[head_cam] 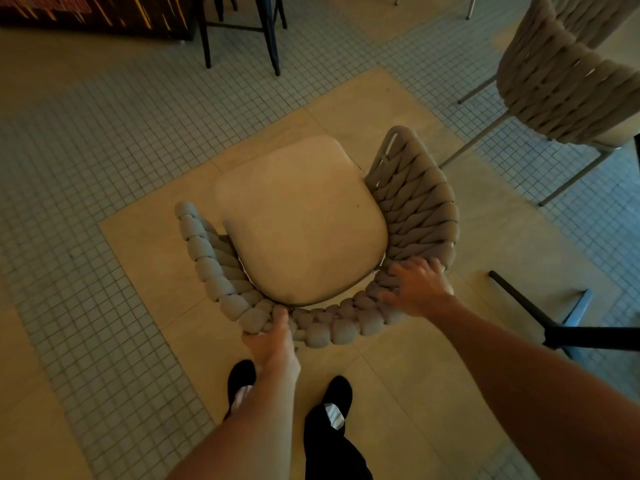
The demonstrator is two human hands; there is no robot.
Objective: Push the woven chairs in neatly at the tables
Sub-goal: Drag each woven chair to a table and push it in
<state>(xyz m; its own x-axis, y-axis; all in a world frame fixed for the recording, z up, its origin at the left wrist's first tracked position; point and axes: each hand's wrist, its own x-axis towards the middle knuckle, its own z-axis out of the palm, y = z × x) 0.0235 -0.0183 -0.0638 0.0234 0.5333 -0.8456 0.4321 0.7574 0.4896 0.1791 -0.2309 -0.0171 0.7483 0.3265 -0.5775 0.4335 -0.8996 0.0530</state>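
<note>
A grey woven chair [412, 202] with a beige seat cushion stands right below me on the tan floor tiles, its curved back toward me. My left hand [272, 344] grips the woven back rim at its near middle, thumb on top. My right hand [417, 285] lies over the rim at the back right corner, fingers curled onto the weave. A second woven chair [561, 81] stands at the upper right, its back toward me. No table top shows beside the held chair.
Dark metal stool legs [270, 32] stand at the top centre beside a dark patterned counter front [86, 12]. A black table base [540, 317] with a blue foot lies on the floor at right. My black shoes [337, 396] are just behind the chair.
</note>
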